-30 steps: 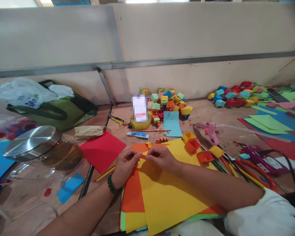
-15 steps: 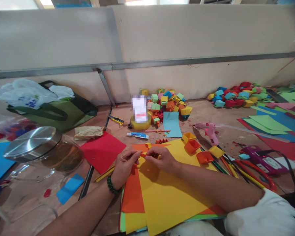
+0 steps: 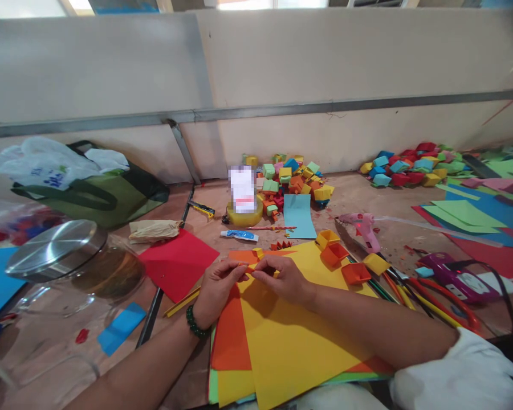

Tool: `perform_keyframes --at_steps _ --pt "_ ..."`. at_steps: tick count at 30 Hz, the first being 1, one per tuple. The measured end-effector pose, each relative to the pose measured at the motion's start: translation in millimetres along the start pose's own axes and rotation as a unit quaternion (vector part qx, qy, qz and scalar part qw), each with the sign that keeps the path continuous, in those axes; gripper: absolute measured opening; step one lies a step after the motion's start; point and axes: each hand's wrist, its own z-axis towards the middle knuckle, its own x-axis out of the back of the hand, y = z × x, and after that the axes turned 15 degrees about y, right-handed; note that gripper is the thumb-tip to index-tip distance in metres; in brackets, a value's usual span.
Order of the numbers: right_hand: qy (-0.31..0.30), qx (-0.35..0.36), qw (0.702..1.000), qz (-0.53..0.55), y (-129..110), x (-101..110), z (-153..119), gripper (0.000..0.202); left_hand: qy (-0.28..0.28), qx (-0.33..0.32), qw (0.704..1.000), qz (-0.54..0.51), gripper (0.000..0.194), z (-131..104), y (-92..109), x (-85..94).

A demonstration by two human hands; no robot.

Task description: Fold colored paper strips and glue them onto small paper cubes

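Note:
Between my fingertips is a small orange paper piece (image 3: pixel 249 270), mostly hidden. My left hand (image 3: pixel 222 285), with a dark green bead bracelet at its wrist, pinches its left end. On the right end my right hand (image 3: pixel 282 277) is closed in a pinch. Both hands are just above a large yellow sheet (image 3: pixel 299 330), which lies on orange paper (image 3: pixel 231 341) and more sheets. Orange folded spiky paper (image 3: pixel 281 245) and a tiny yellow piece (image 3: pixel 257 252) lie beyond my fingers. Open paper boxes, one orange (image 3: pixel 334 254), stand to the right.
At the left are a glass jar (image 3: pixel 111 265), a red sheet (image 3: pixel 179 262) and a green bag (image 3: pixel 102 199). A pile of paper cubes (image 3: pixel 297 176) lies near the wall. To the right are a pink glue gun (image 3: pixel 365 228), a purple device (image 3: pixel 461 279) and orange-handled scissors (image 3: pixel 453 299).
The fingertips of my left hand have shifted slightly to the right around the orange piece. Everything else looks the same.

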Motion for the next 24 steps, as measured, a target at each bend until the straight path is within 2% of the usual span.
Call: perform_keyframes --at_steps 5,11,18,24 --pt "-0.021 -0.009 1.0 -0.005 1.3 -0.4 0.8 0.022 -0.003 -0.024 1.0 0.011 0.026 -1.2 1.5 0.8" --pt "-0.015 -0.001 1.0 -0.008 -2.6 0.5 -0.9 0.024 -0.013 -0.005 1.0 0.003 0.03 -0.9 -1.2 1.8" --pt "-0.029 0.016 0.999 -0.006 -4.8 0.6 -0.3 0.025 -0.026 -0.098 0.994 0.051 0.023 -0.8 -0.3 3.4" --pt "-0.031 0.027 0.999 -0.02 -2.8 0.2 -0.8 0.026 -0.032 -0.093 0.994 0.047 0.025 -1.1 -0.8 3.8"
